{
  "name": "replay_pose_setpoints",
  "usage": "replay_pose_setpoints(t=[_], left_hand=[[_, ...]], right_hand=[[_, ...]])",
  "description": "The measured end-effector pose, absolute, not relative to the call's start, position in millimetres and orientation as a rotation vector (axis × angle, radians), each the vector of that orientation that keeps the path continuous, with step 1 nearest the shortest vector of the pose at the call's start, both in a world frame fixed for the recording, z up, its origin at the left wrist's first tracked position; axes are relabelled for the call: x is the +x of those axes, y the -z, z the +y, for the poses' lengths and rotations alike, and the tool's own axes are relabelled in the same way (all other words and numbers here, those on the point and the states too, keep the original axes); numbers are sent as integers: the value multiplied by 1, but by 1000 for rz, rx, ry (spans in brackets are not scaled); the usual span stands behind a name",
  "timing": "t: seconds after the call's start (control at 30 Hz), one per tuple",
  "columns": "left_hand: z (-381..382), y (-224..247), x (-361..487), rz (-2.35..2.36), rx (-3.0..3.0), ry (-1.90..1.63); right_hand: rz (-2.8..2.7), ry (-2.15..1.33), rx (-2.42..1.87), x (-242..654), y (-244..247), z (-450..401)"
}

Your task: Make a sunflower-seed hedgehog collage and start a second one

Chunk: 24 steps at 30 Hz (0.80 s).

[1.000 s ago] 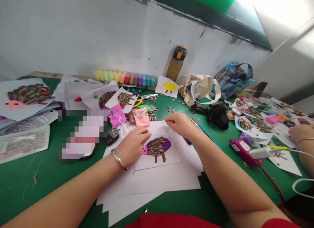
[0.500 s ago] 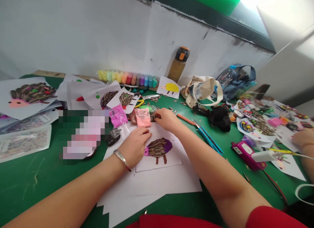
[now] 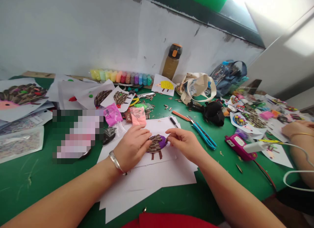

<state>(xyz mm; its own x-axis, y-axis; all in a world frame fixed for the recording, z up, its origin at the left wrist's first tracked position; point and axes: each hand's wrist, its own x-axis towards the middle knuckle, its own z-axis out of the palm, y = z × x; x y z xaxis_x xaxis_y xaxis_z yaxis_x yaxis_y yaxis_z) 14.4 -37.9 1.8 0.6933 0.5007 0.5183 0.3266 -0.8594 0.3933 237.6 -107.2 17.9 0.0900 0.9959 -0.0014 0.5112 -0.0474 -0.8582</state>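
A hedgehog picture [image 3: 155, 144] lies on white paper [image 3: 137, 179], its back partly covered with striped sunflower seeds and the rest bare purple clay. Two brown legs show below it. My left hand [image 3: 132, 144] rests on the sheet with fingers stretched out, covering the hedgehog's head. At the purple end, my right hand [image 3: 183, 142] pinches a small dark sunflower seed [image 3: 166, 140] between thumb and forefinger. Just behind the hands lie a packet of peach clay [image 3: 138, 116] and a packet of magenta clay [image 3: 113, 114].
Loose seeds [image 3: 148, 116], a black pen [image 3: 173, 122] and a blue utility knife [image 3: 202, 133] lie around the paper. A bottle [image 3: 171, 61] stands by the wall. At right are a pink device [image 3: 240, 147] with cables and another person's arm [image 3: 300, 133]. Finished hedgehog pictures [image 3: 23, 93] lie left.
My right hand has come back from the seeds behind the clay packets to the purple end of the hedgehog. My left hand stays on the paper. The view has shifted slightly.
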Motion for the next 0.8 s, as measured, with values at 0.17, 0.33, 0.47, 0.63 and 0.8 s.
replay_pose_setpoints(t=[0.17, 0.33, 0.47, 0.63, 0.8], left_hand=[[-39, 0, 15, 629, 2689, -683], [-39, 0, 16, 670, 2716, -542], [-39, -2, 16, 683, 2712, -507], [-38, -5, 17, 684, 2660, -506], [-38, -6, 18, 682, 2676, -484]], right_hand=[[-1655, -730, -1640, 229, -13, -107], [-1718, -700, -1643, 229, -11, -106], [-1752, -697, -1636, 231, -10, -108], [-1790, -618, -1654, 232, -10, -108], [-1863, -537, -1655, 233, -8, -106]])
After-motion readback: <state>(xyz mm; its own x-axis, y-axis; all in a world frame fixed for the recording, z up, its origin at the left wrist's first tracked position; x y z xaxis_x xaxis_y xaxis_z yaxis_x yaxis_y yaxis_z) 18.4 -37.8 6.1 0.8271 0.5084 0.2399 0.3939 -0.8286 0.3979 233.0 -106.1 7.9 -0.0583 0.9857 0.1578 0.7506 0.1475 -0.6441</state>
